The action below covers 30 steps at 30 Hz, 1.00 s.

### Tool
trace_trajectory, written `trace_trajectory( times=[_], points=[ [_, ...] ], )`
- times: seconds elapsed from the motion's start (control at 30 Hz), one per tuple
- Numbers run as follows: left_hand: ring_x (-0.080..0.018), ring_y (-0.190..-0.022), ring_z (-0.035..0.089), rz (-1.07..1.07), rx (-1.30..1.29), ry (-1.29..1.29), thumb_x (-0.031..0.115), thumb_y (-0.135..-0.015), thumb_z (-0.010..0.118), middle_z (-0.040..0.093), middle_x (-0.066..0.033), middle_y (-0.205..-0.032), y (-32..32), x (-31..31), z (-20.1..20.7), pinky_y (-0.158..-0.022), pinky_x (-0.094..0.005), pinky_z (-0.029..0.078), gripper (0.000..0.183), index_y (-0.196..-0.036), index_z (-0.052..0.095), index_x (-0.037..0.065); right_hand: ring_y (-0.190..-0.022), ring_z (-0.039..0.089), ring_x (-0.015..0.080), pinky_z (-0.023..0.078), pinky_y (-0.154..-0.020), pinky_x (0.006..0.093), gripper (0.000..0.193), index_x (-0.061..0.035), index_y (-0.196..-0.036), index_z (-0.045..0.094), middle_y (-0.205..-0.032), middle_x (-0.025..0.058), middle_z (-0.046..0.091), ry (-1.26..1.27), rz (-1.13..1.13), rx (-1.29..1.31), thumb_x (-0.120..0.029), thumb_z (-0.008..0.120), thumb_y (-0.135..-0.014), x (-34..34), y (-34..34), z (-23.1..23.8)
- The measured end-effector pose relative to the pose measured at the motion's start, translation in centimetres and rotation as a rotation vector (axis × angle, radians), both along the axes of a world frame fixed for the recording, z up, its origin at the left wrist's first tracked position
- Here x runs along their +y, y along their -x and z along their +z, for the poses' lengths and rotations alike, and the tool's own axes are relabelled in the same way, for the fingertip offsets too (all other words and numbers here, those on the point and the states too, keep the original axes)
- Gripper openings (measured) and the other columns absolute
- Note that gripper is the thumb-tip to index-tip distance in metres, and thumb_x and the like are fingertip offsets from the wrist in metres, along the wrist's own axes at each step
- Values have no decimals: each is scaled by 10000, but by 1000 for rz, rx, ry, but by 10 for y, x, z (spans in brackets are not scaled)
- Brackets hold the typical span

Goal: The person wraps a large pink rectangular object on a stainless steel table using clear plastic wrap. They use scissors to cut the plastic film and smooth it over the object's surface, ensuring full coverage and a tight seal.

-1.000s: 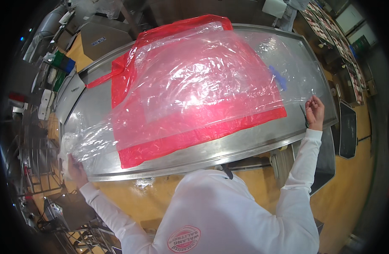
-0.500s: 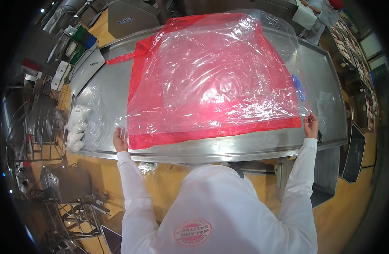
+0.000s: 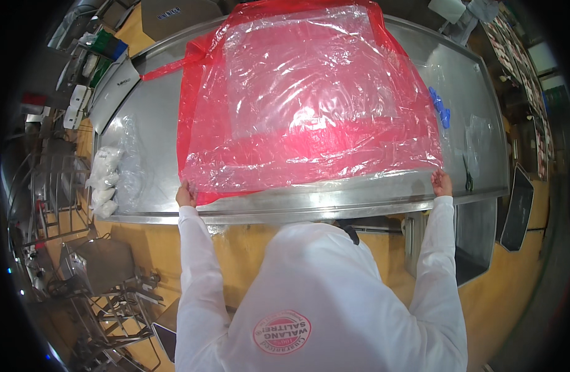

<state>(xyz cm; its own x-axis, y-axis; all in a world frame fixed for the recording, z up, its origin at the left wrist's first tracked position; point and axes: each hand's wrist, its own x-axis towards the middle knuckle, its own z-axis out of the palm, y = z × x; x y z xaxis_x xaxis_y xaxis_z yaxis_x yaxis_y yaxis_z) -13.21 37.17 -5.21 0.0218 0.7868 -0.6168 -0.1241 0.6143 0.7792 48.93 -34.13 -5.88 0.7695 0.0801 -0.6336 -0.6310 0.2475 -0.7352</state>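
Note:
A red plastic sheet (image 3: 189, 105) lies spread over the steel table, and a clear plastic sheet (image 3: 303, 80) is stretched on top of it, wrinkled and shiny. At the near left corner of these layers, my left hand (image 3: 186, 195) is closed on the edge of the clear plastic sheet. Over at the near right corner, my right hand (image 3: 442, 184) pinches the clear edge between its fingers. Whether either hand also grips the red layer is hard to tell. A blue glove (image 3: 440, 108) rests just right of the sheets.
Scissors (image 3: 468, 177) with dark handles lie right of my right hand. Knotted bags of white stuff (image 3: 105, 180) sit at the table's left end beside crumpled clear plastic (image 3: 131, 164). A grey metal bin (image 3: 474, 239) stands below the table's right edge.
The clear sheet has shifted and now lies mostly within the red one, no longer overhanging at the far right. Both hands have moved inward, and the left one has closed on the edge.

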Motion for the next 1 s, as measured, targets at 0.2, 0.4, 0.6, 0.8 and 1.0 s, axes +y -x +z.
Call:
trace_trajectory(
  times=[0.2,0.4,0.6,0.8,1.0],
  points=[
    [-208,-967,577,-141,280,-37,149,-833,635,568,-100,-1095,8,-3,-27,-818,-342,487,447,-1240,487,39,-831,574,153,476,-713,274,189,-59,-1008,579,-904,52,599,188,91,14,-65,614,-822,-37,13,-40],
    [-364,-1152,463,-635,1229,-902,231,-775,678,509,-188,-1221,-46,-38,24,-983,-442,371,558,-1250,471,23,-907,597,318,473,-793,402,312,42,-1051,585,-1001,176,628,1597,196,-873,-129,664,-802,47,67,-8],
    [-344,-1089,490,-1373,1096,-1145,227,-747,702,530,-168,-1134,-114,-37,22,-920,-426,395,512,-1203,509,97,-1096,500,383,406,-919,442,463,-64,-1148,537,-1155,169,548,1170,1106,-978,-266,710,-769,198,91,25],
    [-303,-865,533,-1609,906,-1082,180,-737,702,545,-97,-880,-126,-7,11,-758,-425,425,272,-947,580,59,-1085,489,309,372,-926,486,405,-157,-1101,569,-1111,99,536,1455,1210,-906,-306,698,-748,180,77,-13],
    [-297,-836,530,-1537,764,-1112,126,-740,692,539,-108,-884,-131,-18,23,-729,-405,432,216,-910,584,49,-1106,472,281,339,-944,520,323,-178,-1082,598,-1073,80,535,1575,1461,-889,-343,628,-806,169,63,6]
  ],
)
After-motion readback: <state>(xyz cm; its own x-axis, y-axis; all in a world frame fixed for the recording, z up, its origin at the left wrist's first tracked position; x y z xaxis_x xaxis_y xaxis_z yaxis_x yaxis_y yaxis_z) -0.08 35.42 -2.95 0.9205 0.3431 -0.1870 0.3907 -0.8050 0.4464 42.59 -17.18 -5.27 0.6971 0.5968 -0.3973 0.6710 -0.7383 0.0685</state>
